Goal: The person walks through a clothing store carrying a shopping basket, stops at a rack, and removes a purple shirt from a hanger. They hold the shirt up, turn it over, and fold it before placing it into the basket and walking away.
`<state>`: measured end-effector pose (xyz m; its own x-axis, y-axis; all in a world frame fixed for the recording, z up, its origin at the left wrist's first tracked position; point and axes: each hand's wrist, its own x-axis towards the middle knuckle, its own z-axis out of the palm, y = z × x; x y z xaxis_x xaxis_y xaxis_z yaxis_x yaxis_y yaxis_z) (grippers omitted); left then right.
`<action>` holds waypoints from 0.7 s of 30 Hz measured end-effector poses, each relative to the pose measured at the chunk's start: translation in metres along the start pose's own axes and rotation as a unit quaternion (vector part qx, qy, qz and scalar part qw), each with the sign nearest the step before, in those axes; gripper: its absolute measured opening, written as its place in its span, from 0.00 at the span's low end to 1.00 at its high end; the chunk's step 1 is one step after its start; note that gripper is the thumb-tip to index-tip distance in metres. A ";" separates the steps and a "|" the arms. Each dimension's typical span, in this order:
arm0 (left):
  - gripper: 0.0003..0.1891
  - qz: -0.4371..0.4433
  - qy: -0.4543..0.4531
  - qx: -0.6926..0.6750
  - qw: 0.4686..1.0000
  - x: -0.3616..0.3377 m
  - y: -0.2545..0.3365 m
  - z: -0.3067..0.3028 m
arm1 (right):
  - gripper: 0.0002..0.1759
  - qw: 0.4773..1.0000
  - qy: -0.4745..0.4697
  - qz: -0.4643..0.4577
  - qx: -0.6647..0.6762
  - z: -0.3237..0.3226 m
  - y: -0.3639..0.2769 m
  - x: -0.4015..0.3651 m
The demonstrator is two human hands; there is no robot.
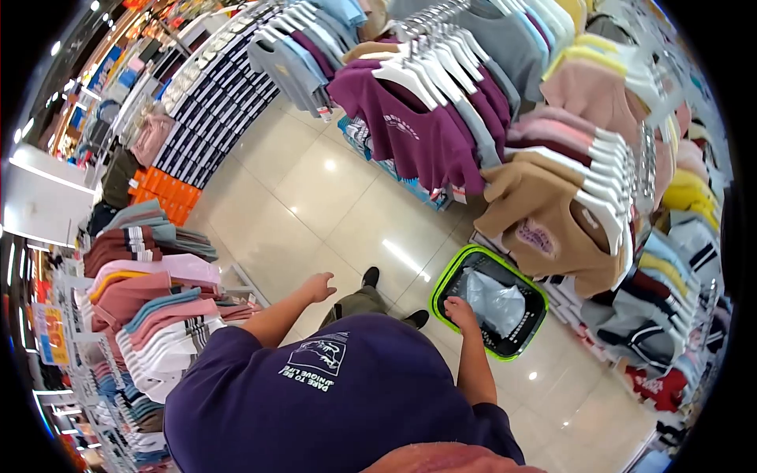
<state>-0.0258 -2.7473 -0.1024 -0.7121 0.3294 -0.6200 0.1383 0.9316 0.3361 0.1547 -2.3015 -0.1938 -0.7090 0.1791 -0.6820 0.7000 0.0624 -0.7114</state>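
Green basket [445,280] against right hand [460,311]; left hand [319,285] well apart.

Bright overhead light; fisheye-warped edges

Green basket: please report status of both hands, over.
Right hand grips green basket rim. Left hand open, free above floor. Plastic bag inside basket; tan shirts hang close beside.

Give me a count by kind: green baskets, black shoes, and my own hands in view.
green basket: 1
black shoes: 2
hands: 2, the left hand and the right hand
Total: 5
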 end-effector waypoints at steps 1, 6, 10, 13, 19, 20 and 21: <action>0.29 0.016 0.013 0.001 1.000 0.010 0.001 -0.006 | 0.24 1.000 0.006 -0.014 0.008 -0.004 -0.027 -0.005; 0.25 0.111 0.124 -0.044 0.985 0.065 0.021 -0.065 | 0.20 0.983 0.032 -0.179 0.004 -0.017 -0.159 -0.001; 0.23 0.189 0.196 -0.097 0.957 0.101 0.037 -0.139 | 0.16 0.924 0.143 -0.345 0.084 0.004 -0.318 -0.035; 0.22 0.198 0.204 -0.144 0.948 0.121 0.039 -0.193 | 0.16 0.773 0.363 -0.510 -0.104 0.008 -0.403 -0.036; 0.22 0.205 0.209 -0.183 0.938 0.153 -0.006 -0.225 | 0.24 0.705 0.481 -0.421 -0.306 0.022 -0.475 -0.023; 0.22 0.203 0.205 -0.191 0.938 0.155 -0.014 -0.227 | 0.24 0.716 0.487 -0.394 -0.308 0.024 -0.476 -0.020; 0.22 0.197 0.202 -0.205 0.937 0.158 -0.020 -0.231 | 0.23 0.727 0.492 -0.366 -0.309 0.027 -0.475 -0.017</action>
<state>-0.3007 -2.7496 -0.0434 -0.8756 0.4727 -0.0997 0.2278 0.5859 0.7777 -0.1681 -2.3603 0.1515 -0.7200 0.4731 0.5077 0.2864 0.8689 -0.4036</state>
